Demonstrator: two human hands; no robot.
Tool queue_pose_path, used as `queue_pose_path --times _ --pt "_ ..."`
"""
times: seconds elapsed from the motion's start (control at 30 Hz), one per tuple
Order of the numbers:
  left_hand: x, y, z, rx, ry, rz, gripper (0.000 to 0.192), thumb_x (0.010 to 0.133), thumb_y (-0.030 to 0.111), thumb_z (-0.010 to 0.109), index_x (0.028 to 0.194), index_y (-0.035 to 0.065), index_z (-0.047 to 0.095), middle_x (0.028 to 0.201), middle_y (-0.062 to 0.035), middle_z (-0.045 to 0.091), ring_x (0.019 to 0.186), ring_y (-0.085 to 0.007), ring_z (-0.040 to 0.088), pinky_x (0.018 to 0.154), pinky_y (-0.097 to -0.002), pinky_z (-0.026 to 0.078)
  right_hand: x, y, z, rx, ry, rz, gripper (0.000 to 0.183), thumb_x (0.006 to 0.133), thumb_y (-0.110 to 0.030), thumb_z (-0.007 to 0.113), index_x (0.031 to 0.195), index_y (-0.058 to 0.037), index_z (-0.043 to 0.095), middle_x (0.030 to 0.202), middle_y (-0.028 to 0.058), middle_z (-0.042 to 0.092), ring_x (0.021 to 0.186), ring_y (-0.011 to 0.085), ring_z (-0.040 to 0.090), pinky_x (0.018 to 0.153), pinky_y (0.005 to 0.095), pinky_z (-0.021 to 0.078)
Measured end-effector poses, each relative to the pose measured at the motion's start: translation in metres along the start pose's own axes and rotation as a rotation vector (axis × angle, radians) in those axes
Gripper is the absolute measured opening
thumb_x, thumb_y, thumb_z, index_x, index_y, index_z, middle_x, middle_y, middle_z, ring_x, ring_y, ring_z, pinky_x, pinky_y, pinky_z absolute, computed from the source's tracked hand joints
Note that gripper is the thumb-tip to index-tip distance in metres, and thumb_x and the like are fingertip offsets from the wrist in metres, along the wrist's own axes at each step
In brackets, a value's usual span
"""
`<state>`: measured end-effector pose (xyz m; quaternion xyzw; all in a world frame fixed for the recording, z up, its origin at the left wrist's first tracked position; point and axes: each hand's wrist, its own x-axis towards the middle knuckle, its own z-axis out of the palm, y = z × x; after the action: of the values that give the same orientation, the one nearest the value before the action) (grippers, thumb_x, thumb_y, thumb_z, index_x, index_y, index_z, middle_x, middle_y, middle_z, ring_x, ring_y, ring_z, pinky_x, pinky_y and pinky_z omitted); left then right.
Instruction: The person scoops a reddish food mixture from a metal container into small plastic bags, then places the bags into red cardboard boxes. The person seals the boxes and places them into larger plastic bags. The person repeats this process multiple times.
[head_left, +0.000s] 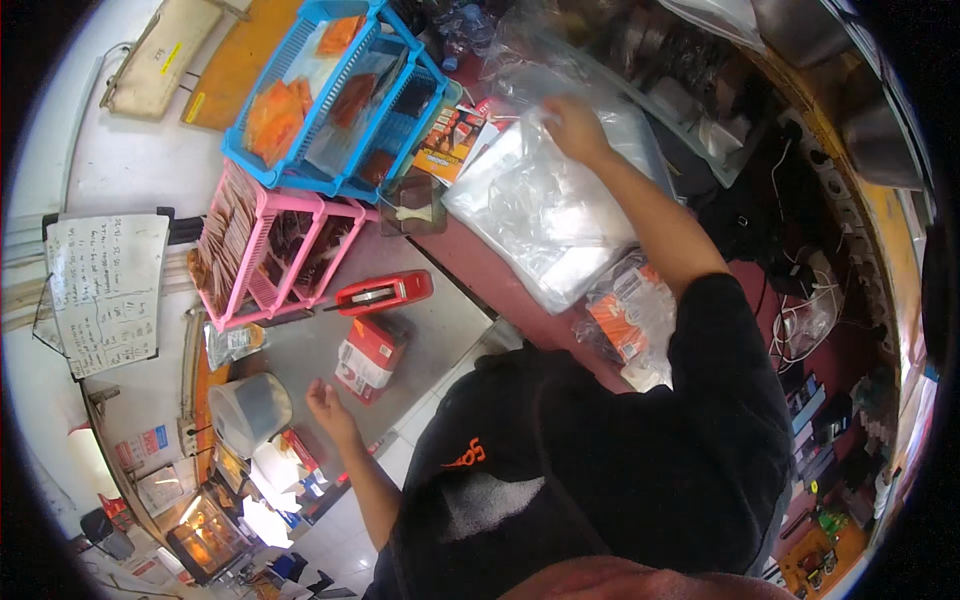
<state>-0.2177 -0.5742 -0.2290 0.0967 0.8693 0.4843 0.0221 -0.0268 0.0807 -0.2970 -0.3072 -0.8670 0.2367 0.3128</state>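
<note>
My right hand (576, 129) is over the far part of a stack of clear plastic bags (555, 217), its fingers bent at the plastic; whether they pinch a bag cannot be made out. My left hand (330, 409) is raised at the left, holding nothing, fingers apart, near a red and white box (371, 358). Beyond that box lies a red tape dispenser (384, 292) on the grey tabletop (450, 300). An orange-printed packet in clear plastic (619, 322) lies beside the stack, close to my right upper arm.
A blue tiered basket rack (322, 161) with orange packets and a pink rack (259, 225) full of packets stand at the far left. Nearby are a clear square container (412, 206), a translucent tub (251, 412) and a wall whiteboard (109, 292). White cables (806, 322) lie at the right.
</note>
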Motion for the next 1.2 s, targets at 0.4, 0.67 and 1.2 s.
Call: queue_pose_path --times 0.4,0.67,1.2 --pt "-0.001 0.068 -0.011 0.067 -0.034 0.166 0.037 0.095 0.016 0.064 0.128 0.0002 0.055 0.129 -0.0122 0.056 0.122 -0.0236 0.053 0.102 -0.0379 0.043 0.092 -0.041 -0.021 0.519 0.209 0.183 0.024 0.098 -0.026 0.061 0.103 -0.0039 0.069 0.088 0.0013 0.069 0.076 0.0101 0.062 0.068 0.027 0.0503" --pt "0.029 0.268 0.089 0.244 -0.301 0.895 0.055 0.077 0.013 0.08 0.126 0.004 0.059 0.136 -0.0204 0.054 0.129 -0.0381 0.05 0.107 -0.0442 0.04 0.051 -0.257 -0.105 1.212 -0.577 -0.05 0.017 0.098 -0.019 0.063 0.106 -0.0047 0.066 0.088 -0.0049 0.063 0.076 0.0026 0.055 0.066 0.0198 0.0449" --pt "0.071 0.299 -0.103 -0.237 -0.903 0.499 0.04 0.103 0.035 0.055 0.089 0.0003 0.07 0.079 0.0035 0.063 0.072 -0.0039 0.051 0.066 -0.022 0.041 0.004 -0.506 -0.183 0.332 -0.549 -0.937 0.048 0.082 -0.003 0.07 0.128 -0.001 0.059 0.111 0.0156 0.07 0.097 0.0272 0.067 0.085 0.0362 0.0531"
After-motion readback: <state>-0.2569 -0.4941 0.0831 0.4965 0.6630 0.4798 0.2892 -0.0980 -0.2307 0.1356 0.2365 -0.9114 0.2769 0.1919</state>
